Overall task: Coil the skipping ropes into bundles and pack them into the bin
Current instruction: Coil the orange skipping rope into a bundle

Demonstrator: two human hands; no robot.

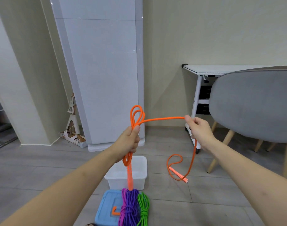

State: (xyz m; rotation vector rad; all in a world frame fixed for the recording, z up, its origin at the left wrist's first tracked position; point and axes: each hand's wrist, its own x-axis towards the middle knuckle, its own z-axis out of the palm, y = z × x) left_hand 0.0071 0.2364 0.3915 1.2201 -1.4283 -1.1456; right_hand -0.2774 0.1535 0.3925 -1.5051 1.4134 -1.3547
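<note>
My left hand [129, 142] grips a bundle of orange skipping rope [162, 118]. Loops stick up above the fist, and one patterned handle [130, 176] hangs down below it. From the loops the rope runs level to my right hand [199, 131], which pinches it between thumb and fingers. The rope then drops to the floor, where its other handle [178, 174] lies inside a loose loop. A white bin [140, 175] stands open on the floor under my left hand. Coiled pink [123, 207], purple [132, 204] and green [143, 206] ropes lie in front of it.
A blue lid [105, 209] lies on the floor beneath the coiled ropes. A grey chair [253, 105] with wooden legs stands at the right, a white desk [221, 70] behind it. A tall white cabinet [103, 70] is straight ahead, with a mop beside it.
</note>
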